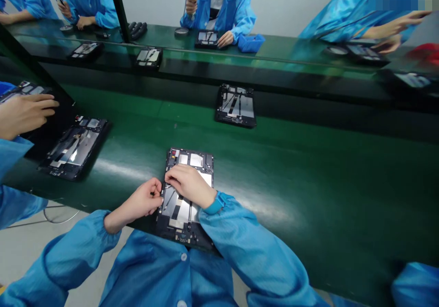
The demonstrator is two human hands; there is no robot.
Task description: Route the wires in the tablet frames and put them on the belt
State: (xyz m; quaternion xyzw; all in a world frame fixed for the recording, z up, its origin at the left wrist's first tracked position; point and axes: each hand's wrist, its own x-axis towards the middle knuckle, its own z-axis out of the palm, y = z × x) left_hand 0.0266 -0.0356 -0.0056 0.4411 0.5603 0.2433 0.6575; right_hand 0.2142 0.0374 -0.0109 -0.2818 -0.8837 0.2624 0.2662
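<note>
An opened tablet (176, 231) lies in front of me at the near edge of the green bench, its inner plates, cables and boards exposed. My left hand (142, 201) is beside its left edge, fingers curled in and thumb touching or nearly touching the frame. Across the tablet reaches my right hand (190, 183), palm down, with its bent fingers pressed together at the upper left edge. Whatever either hand pinches is too small or hidden to make out. My right hand covers part of the tablet's middle.
On the green bench (308, 197), another opened tablet (236, 105) lies farther back and one more (75, 149) to the left. A co-worker's hand (24, 115) is at the far left. Behind a dark ledge, several people in blue work near tablets and a blue bin (251, 43).
</note>
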